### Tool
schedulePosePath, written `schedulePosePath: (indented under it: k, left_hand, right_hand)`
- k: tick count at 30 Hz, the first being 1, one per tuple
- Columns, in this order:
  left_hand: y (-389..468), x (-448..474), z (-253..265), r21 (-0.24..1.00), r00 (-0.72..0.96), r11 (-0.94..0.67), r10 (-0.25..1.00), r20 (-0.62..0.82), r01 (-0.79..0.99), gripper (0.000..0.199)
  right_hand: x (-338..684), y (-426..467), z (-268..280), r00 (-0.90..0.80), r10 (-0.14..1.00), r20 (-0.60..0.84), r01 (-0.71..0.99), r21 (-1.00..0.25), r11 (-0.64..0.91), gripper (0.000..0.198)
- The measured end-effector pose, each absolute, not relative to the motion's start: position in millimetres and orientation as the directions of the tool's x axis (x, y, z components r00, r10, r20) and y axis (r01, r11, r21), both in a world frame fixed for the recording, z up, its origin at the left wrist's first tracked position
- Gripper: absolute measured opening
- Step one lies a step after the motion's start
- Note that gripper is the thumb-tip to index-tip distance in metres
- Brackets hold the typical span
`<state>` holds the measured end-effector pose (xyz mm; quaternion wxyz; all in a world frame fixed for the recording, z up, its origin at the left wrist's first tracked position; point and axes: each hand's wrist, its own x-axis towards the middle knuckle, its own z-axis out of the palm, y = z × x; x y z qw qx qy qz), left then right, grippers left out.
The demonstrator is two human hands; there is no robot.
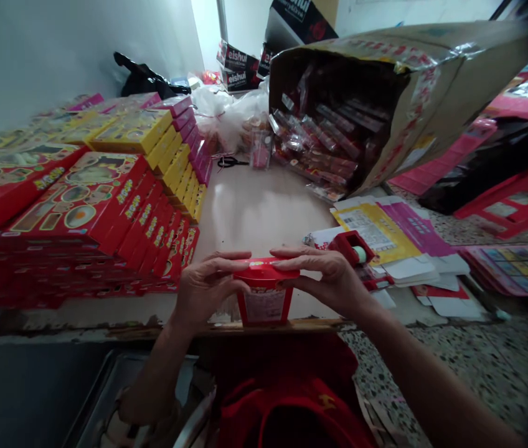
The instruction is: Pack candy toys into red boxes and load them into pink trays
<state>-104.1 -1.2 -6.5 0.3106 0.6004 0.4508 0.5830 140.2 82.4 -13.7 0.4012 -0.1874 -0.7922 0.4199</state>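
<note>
A small red box (264,306) with a pale printed panel stands upright at the table's front edge. Its red top (266,269) is gripped from both sides. My left hand (208,283) holds the left side, fingers over the top and thumb below the rim. On the right side, my right hand (322,274) has its fingers laid across the top and its thumb under the rim. What the box contains is hidden. Just past my right hand lies a red tape dispenser (352,247).
Stacked red boxes (77,196), yellow boxes (136,132) and magenta boxes (184,115) fill the left side. A tipped cardboard carton (436,99) holds several wrapped packets (324,134). Flattened cartons (376,227) lie at the right. Black-handled scissors (231,162) rest at the back of the table (254,205).
</note>
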Motion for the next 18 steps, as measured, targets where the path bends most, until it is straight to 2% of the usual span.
schedulePosePath:
  k: [2, 4, 8, 16, 18]
  left_hand:
    - [-4.3, -105.0, -10.6, 0.914, -0.081, -0.387, 0.914, 0.397, 0.118, 0.033]
    - [-5.1, -103.8, -12.2, 0.92, -0.09, -0.375, 0.919, 0.385, 0.11, 0.031]
    - [-1.5, -97.9, -11.4, 0.916, -0.113, -0.389, 0.91, 0.398, 0.099, 0.029]
    - [-2.2, -92.2, -15.5, 0.909, -0.123, -0.406, 0.901, 0.416, 0.095, 0.029]
    - [-3.2, -93.1, -16.8, 0.906, -0.13, -0.414, 0.897, 0.422, 0.088, 0.029]
  right_hand:
    - [139.1, 73.2, -15.6, -0.552, 0.635, 0.54, -0.031, -0.774, 0.632, 0.027]
    - [138.9, 66.9, -15.4, -0.522, 0.636, 0.568, -0.016, -0.752, 0.659, 0.029]
    - [145.5, 68.6, -8.4, -0.586, 0.67, 0.456, -0.018, -0.834, 0.552, 0.042]
    - [145.9, 77.5, 13.1, -0.596, 0.75, 0.288, -0.059, -0.946, 0.317, 0.016]
    - [142.1, 76.2, 17.4, -0.576, 0.775, 0.261, -0.016, -0.951, 0.308, 0.013]
